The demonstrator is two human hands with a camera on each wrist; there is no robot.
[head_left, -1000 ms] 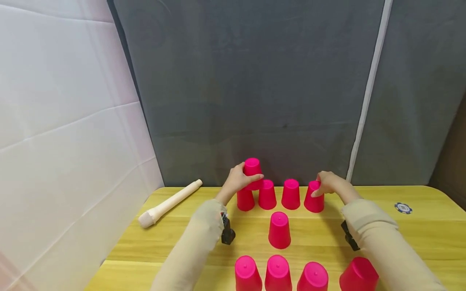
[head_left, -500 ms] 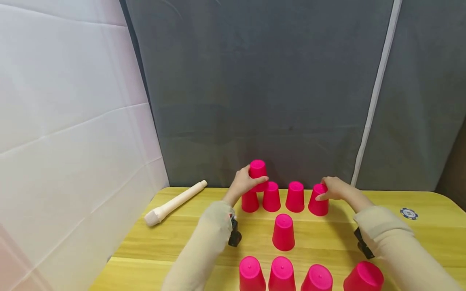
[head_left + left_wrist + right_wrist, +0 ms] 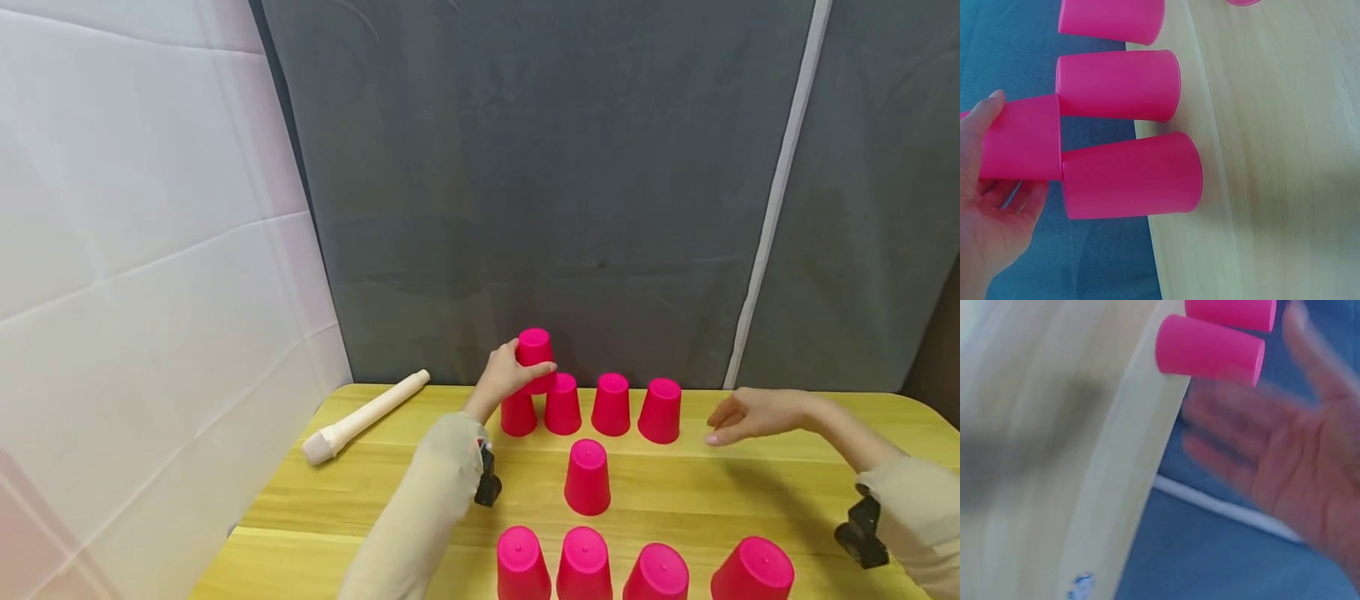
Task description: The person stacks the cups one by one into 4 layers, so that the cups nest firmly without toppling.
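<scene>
top cup (image 3: 534, 354), upside down and pink, gripped by the left hand (image 3: 506, 377) with thumb and fingers curled round its side, sitting on the two leftmost cups of the back row (image 3: 599, 406) at the far edge of the table (image 3: 750, 487); seen from the left wrist as resting across the seam between those two, bridging both. right hand (image 3: 750, 414) off to the right of the row, fingers loose and spread, holding nothing, apart from the nearest cup (image 3: 661, 410). single cup (image 3: 587, 476) standing alone mid-table, four more in a front row (image 3: 637, 571) near the body. wooden roller (image 3: 364, 417) lying to the left, poker chip (image 3: 1079, 586) near the table's right edge.

likely trouble: top cup set off-centre and tipping once let go, or a nudge from the left hand spreading the two base cups so the perch drops between them; back row close to the table's far edge, so a knocked cup could roll off behind
</scene>
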